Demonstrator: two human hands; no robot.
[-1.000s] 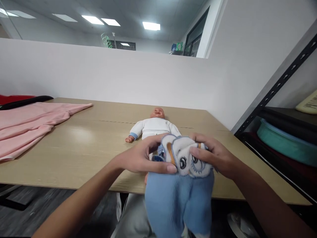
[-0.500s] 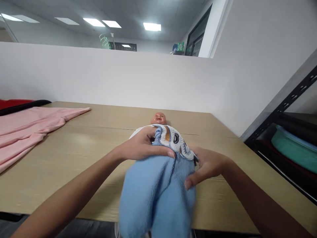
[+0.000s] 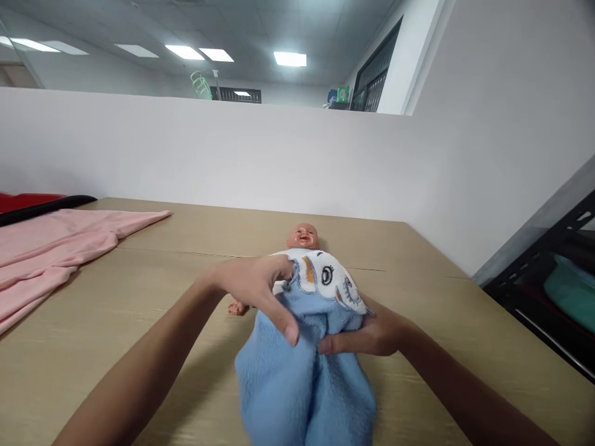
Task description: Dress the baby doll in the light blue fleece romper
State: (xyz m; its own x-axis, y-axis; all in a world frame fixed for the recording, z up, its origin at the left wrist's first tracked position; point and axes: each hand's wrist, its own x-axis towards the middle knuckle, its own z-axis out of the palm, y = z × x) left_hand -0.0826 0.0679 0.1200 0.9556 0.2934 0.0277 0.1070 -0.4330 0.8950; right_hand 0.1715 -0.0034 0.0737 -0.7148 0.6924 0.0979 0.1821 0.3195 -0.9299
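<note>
A blue, fleecy hooded towel (image 3: 279, 365) hangs in folds toward me, its white upper part (image 3: 341, 285) showing an embroidered animal face with eyes and orange patches. My left hand (image 3: 253, 285) grips its upper left edge, fingers tucked behind and thumb spread over the blue front. On the lower right of the white part, my right hand (image 3: 376, 328) pinches the towel with its thumb in front; its fingers are hidden. Behind the towel a baby doll (image 3: 303, 236) lies on its back, head away from me. One small doll hand (image 3: 238, 308) shows under my left wrist.
Pink cloth (image 3: 79, 238) lies on the wooden table (image 3: 186, 291) at the left, beside a red and black item (image 3: 51, 203). A white wall (image 3: 209, 155) stands behind. On the right, a black metal shelf (image 3: 534, 285) holds a green basin (image 3: 571, 288).
My left thumb has lifted off and swung downward, while my right thumb has moved left across the towel. The towel has gathered between them, and the doll's hand has come into view.
</note>
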